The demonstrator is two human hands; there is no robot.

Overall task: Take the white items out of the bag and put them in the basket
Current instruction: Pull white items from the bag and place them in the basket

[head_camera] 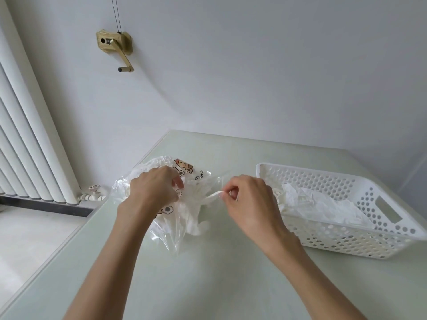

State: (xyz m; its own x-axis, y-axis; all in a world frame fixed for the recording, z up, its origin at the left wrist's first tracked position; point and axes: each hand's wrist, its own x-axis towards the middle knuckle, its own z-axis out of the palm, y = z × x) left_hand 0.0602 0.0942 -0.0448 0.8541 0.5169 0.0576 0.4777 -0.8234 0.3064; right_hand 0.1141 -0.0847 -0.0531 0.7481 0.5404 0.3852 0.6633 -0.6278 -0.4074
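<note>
A clear plastic bag (172, 229) printed with cartoon bears lies on the pale green table (208, 285). White items (196, 218) show through it. My left hand (153, 190) grips the bag's top from above. My right hand (248, 199) pinches a thin white item (213, 195) between thumb and forefinger at the bag's mouth, stretched out to the right. A white perforated basket (379, 211) stands to the right, and it holds crumpled white items (318, 204).
A white radiator (30, 139) with a valve stands at the left beyond the table edge. A brass hand crank (117, 46) is mounted on the wall behind. The table's left edge runs diagonally near the bag.
</note>
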